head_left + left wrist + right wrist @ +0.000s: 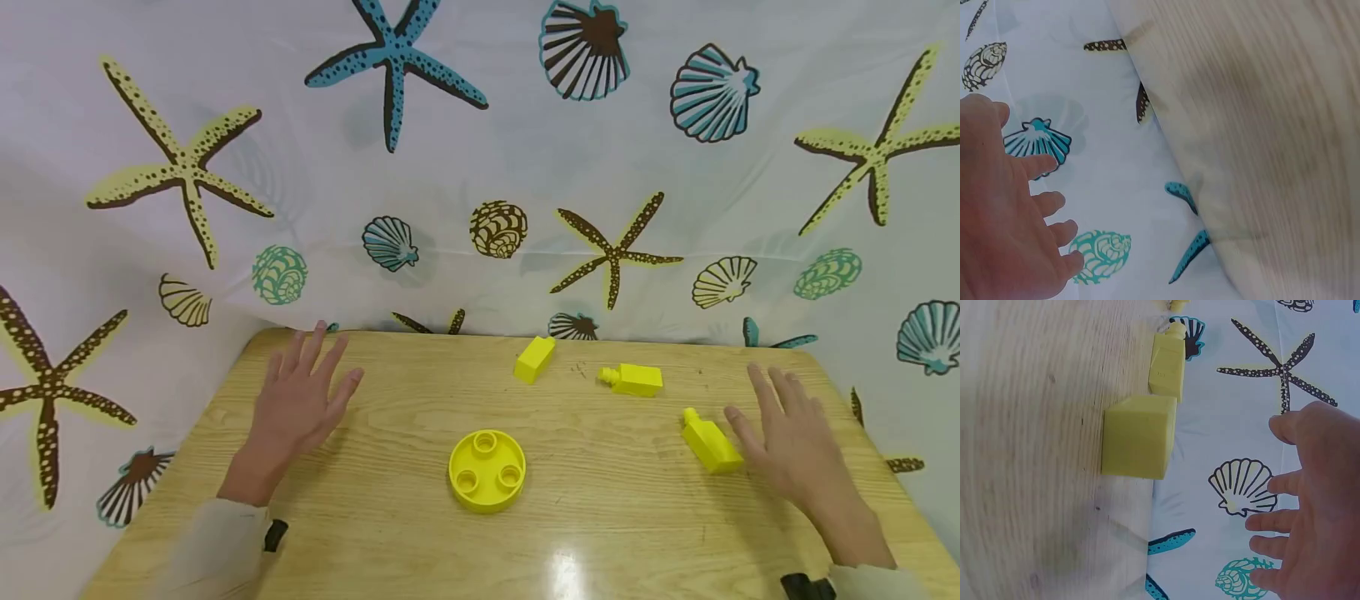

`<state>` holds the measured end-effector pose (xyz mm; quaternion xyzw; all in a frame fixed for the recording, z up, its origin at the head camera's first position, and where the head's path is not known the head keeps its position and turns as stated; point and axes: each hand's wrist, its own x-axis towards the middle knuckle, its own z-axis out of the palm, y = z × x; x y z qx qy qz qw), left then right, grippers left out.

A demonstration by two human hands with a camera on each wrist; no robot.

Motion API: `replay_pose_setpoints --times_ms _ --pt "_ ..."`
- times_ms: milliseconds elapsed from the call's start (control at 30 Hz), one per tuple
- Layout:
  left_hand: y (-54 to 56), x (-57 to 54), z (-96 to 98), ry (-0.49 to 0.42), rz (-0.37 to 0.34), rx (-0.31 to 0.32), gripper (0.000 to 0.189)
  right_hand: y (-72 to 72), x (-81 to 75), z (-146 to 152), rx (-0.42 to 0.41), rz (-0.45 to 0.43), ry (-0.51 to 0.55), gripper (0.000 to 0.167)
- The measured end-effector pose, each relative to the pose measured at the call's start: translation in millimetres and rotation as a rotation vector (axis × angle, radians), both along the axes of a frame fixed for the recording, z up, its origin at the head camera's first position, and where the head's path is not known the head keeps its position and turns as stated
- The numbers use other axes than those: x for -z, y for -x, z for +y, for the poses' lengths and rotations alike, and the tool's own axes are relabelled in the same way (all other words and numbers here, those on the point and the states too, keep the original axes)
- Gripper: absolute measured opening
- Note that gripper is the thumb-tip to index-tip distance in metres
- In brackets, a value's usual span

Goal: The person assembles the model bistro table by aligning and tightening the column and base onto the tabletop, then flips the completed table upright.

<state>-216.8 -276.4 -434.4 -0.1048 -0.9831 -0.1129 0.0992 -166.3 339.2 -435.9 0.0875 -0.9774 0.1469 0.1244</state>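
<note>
My left hand (296, 408) hovers over the left side of the wooden table (390, 533), fingers spread, holding nothing. On the right, my right hand (797, 446) is held with its fingers extended and its palm free. Just left of it lies a yellow block with a knobbed end (711, 443), which looms large in the right wrist view. A second such yellow block (636, 380) lies on its side farther back, its knob pointing left. The third yellow block (535, 360) rests near the back edge. Mid-table sits a round yellow base (487, 492) with three ringed sockets facing up.
A white cloth (465, 179) printed with starfish and shells hangs behind the table and along both sides. The table's back edge (450, 335) meets it. Dark bands (275, 535) show at the wrists, beside light sleeves (217, 546).
</note>
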Motion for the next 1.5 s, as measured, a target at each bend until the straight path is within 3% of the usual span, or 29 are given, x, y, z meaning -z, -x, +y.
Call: replay_pose_setpoints --times_ms 367,600,800,967,1133,1267,1400,1500 --pt "-16.2 10.8 45.0 -0.081 0.030 0.010 0.067 -14.0 16.6 -20.4 0.004 0.010 0.230 0.068" --pt "-20.3 20.0 81.1 -0.145 0.021 0.066 0.063 -14.2 29.1 -24.6 0.009 -0.046 0.318 0.063" --pt "-31.7 27.4 107.8 -0.294 -0.116 0.143 0.066 -8.5 34.9 -31.4 0.065 -0.190 0.347 0.067" --pt "-41.1 30.9 123.2 -0.448 -0.334 0.234 0.067 -7.1 37.5 -36.4 0.102 -0.318 0.370 0.073" --pt "-47.1 27.2 134.2 -0.502 -0.492 0.294 0.076 -8.6 37.0 -41.1 0.135 -0.335 0.436 0.067" --pt "-49.8 28.0 141.8 -0.452 -0.529 0.311 0.095 -8.3 35.7 -45.8 0.131 -0.308 0.505 0.056" --pt "-51.2 28.0 146.5 -0.413 -0.515 0.330 0.113 -7.4 30.8 -52.9 0.099 -0.275 0.589 0.048" --pt "-50.1 28.4 148.9 -0.398 -0.504 0.352 0.116 -4.7 25.5 -58.2 0.064 -0.257 0.663 0.045"
